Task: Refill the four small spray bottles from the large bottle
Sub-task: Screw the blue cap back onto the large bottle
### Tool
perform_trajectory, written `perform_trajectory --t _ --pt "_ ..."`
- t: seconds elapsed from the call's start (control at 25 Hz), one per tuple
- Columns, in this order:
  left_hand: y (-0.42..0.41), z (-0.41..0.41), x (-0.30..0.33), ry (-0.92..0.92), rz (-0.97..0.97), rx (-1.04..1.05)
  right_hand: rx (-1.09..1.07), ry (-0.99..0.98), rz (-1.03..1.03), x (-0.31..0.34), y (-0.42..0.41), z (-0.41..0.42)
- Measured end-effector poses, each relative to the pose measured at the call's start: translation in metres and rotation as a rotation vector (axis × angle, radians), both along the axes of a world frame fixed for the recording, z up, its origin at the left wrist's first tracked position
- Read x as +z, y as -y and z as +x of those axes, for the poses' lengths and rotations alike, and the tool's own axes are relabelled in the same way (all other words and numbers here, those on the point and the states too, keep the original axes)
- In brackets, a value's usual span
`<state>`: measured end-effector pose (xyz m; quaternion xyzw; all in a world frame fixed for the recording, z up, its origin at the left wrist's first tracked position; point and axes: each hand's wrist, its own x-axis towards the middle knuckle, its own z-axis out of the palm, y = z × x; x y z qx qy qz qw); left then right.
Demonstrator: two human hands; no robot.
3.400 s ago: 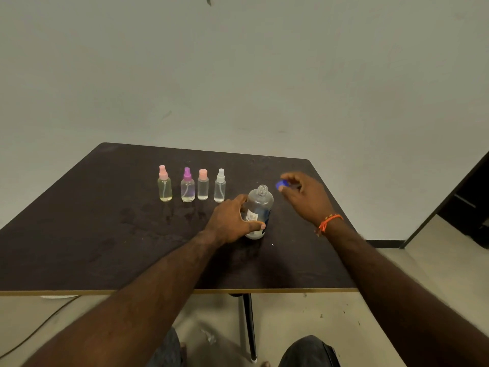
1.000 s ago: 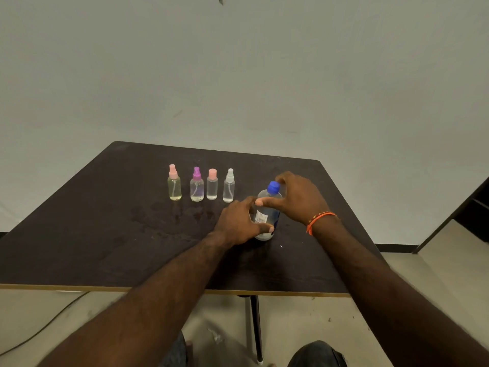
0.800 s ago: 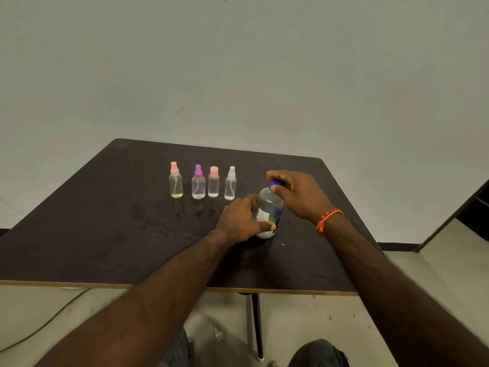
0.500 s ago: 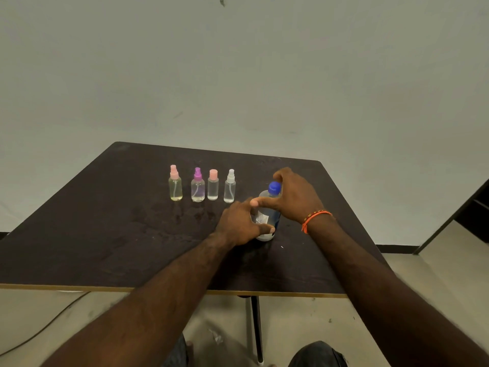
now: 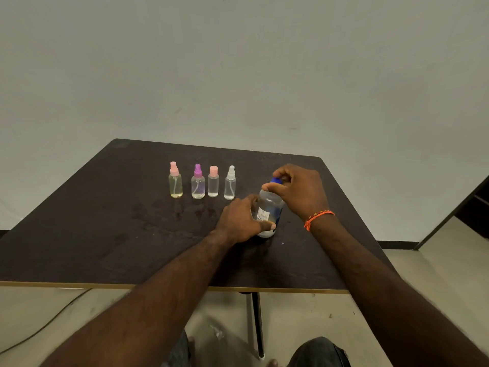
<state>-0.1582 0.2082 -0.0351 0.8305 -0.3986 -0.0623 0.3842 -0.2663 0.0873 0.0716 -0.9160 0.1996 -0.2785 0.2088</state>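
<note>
Left hand [image 5: 242, 221]: wrapped around large clear plastic bottle [image 5: 268, 211], upright on dark bench [image 5: 105, 234].
Right hand [image 5: 299, 190]: fingers pinched on round blue cap [image 5: 275, 180].
Four small clear spray bottles [image 5: 202, 182]: capped, each holding liquid; refilling judged complete.

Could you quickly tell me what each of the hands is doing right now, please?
Left hand: closed around the body of the large bottle, which stands on the table.
Right hand: fingers pinched on its blue cap.

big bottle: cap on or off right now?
On. The blue cap sits on the large bottle, right hand pinching it; tightness: cannot tell.
</note>
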Motion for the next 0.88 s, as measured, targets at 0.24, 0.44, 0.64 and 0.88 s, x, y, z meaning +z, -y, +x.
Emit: perform_trajectory --t 0.24,0.44,0.64,0.88 --pt "0.0 -0.001 -0.001 0.015 -0.017 0.006 0.151 -0.154 0.077 0.004 0.0 -0.006" --pt "0.001 0.001 -0.003 0.012 0.003 0.004 0.082 -0.089 0.015 0.001 0.006 -0.005" --pt "0.0 -0.001 0.0 0.038 0.007 0.017 -0.019 -0.133 0.006 0.0 -0.004 0.0" --pt "-0.001 -0.001 0.0 0.037 0.007 0.009 0.177 -0.093 0.096 -0.007 -0.001 -0.005"
